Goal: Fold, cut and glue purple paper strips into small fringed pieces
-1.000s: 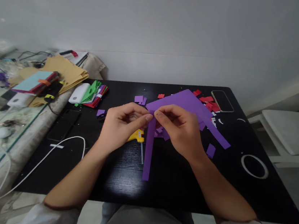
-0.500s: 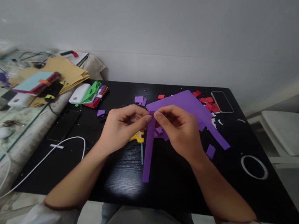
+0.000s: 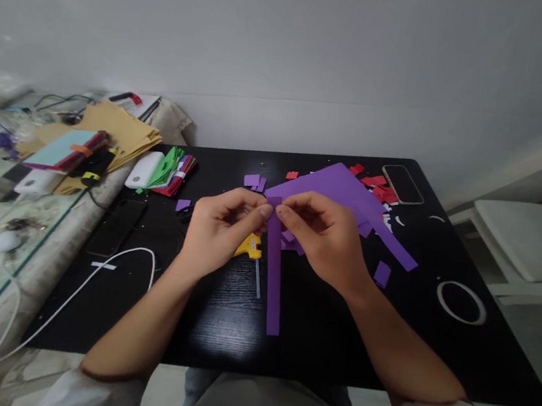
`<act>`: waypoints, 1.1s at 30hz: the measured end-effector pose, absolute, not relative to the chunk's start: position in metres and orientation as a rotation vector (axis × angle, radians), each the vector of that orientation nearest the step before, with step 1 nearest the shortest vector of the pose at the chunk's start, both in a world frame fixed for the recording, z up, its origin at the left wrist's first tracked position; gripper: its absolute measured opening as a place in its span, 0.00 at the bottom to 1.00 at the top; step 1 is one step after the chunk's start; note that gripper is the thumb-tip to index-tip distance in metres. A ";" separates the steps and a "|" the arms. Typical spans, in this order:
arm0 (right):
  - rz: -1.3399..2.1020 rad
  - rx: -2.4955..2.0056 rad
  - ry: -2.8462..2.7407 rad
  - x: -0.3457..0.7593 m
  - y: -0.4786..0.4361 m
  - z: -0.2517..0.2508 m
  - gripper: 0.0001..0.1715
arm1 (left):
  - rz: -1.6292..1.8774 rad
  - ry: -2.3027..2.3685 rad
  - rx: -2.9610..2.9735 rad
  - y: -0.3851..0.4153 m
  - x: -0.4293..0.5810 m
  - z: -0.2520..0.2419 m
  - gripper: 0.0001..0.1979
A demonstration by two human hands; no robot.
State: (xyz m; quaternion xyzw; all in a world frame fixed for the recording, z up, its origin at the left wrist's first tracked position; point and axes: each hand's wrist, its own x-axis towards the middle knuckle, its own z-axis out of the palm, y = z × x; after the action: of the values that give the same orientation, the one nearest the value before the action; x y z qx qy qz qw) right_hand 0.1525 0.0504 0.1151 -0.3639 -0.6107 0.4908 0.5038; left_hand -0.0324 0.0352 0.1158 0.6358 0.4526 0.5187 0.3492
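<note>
A long purple paper strip point(image 3: 274, 276) hangs from my fingertips, its lower end towards me and slightly to the right. My left hand point(image 3: 226, 227) pinches its top end from the left. From the right, my right hand point(image 3: 323, 236) pinches the same end between thumb and finger. Behind my hands lies a larger purple sheet point(image 3: 335, 183), with another purple strip point(image 3: 396, 248) reaching out to its right. Partly hidden by my left hand is a yellow glue gun point(image 3: 252, 247) with a clear glue stick point(image 3: 257, 279). Small purple pieces point(image 3: 291, 240) lie between my hands.
Red paper scraps point(image 3: 382, 189) and a phone point(image 3: 403, 184) lie at the back right of the black table point(image 3: 333, 342). A white ring point(image 3: 461, 303) is at the right. Folded coloured sheets point(image 3: 173, 171), a dark phone point(image 3: 117, 227) and a white cable point(image 3: 93, 280) are on the left.
The lower end of the purple strip has swung to the right, so the strip now hangs at a slant. Both hands have stayed almost in place, still pinching its top.
</note>
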 end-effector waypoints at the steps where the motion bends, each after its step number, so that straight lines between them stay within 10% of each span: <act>1: 1.181 -0.880 -1.477 0.153 0.050 0.115 0.13 | 1.345 1.176 1.644 0.036 -0.033 0.116 0.07; 33: 1.285 -0.879 -1.474 0.152 0.052 0.114 0.10 | 1.346 1.174 1.613 0.038 -0.035 0.114 0.10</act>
State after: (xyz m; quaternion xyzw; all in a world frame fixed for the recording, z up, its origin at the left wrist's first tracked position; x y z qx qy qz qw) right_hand 0.1516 0.0516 0.1138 -0.3599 -0.6039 0.5262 0.4785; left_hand -0.0349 0.0380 0.1142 0.6256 0.4551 0.5219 0.3592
